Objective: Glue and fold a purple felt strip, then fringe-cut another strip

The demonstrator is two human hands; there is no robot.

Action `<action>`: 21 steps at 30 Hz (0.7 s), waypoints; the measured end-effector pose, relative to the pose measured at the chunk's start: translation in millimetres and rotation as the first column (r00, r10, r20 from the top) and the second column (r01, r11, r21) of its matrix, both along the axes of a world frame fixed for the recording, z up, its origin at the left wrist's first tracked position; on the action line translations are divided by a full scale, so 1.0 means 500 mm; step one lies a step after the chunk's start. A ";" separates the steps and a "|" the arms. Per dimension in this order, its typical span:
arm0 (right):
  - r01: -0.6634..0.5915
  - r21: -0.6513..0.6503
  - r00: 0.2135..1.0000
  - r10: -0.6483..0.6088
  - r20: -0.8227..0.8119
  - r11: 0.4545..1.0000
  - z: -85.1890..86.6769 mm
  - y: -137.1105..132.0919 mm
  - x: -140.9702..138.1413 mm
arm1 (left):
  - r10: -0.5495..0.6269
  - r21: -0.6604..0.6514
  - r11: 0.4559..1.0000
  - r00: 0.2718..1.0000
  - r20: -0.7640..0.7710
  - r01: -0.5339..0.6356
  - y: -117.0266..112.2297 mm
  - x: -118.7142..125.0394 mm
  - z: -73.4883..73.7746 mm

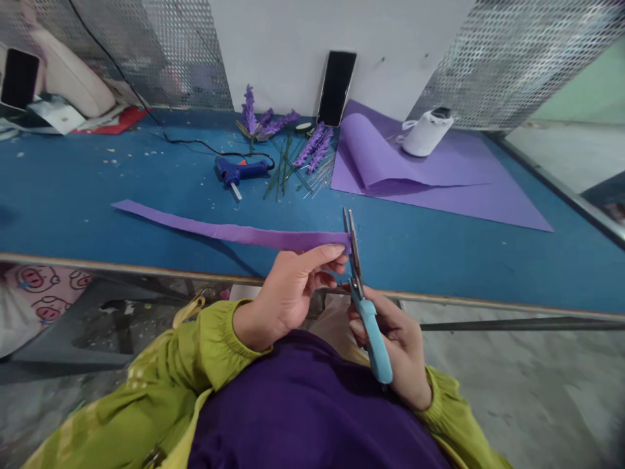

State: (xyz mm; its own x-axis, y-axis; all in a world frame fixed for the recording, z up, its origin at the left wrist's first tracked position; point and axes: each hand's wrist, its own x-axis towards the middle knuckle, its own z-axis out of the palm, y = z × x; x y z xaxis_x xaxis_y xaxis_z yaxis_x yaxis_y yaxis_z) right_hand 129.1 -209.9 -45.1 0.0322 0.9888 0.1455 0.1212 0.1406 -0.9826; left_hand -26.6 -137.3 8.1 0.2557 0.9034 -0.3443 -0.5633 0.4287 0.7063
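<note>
My left hand [293,286] pinches the near end of a long purple paper strip [219,229] that stretches left over the blue table [97,176]. My right hand [395,345] is closed round blue-handled scissors [364,306]. Their blades point up and away, meeting the strip's end right beside my left fingertips. Both wrists wear yellow-green sleeves above a purple cloth on my lap.
A blue glue gun [239,172] with a black cord lies mid-table, beside green stems and purple flower sprigs [293,146]. Purple sheets [430,176], partly rolled, lie to the right under a white thread spool [427,132]. A black phone [336,88] leans against the wall.
</note>
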 end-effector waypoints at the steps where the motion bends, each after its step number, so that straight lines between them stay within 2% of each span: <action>1: -0.002 -0.002 1.000 0.002 -0.003 1.000 0.000 0.001 0.000 | -0.004 0.001 1.000 1.000 -0.001 0.004 0.000 0.000 0.001; 6: 0.015 0.007 1.000 -0.015 0.005 1.000 0.005 0.006 -0.006 | 0.035 0.017 0.999 0.999 -0.019 -0.035 -0.001 0.004 0.003; 12: 0.020 0.096 0.987 -0.035 0.159 0.995 0.004 0.003 -0.011 | 0.169 0.037 0.985 0.985 -0.024 -0.168 0.001 0.012 0.005; 17: 0.017 0.160 0.957 -0.063 0.282 0.987 -0.014 0.000 -0.005 | 0.168 0.047 0.985 0.986 -0.008 -0.168 0.001 0.018 0.007; 21: 0.019 0.179 0.950 -0.073 0.304 0.984 -0.019 0.002 -0.004 | 0.163 0.044 0.986 0.987 0.007 -0.163 0.001 0.021 0.007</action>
State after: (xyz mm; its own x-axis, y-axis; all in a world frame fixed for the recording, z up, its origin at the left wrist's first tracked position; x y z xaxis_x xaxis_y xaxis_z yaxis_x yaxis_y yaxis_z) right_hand 127.0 -208.9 -54.4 0.0037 0.9465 0.3227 0.4249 0.2906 -0.8573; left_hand -16.2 -136.8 11.5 0.1052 0.9472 -0.3028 -0.6257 0.2997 0.7202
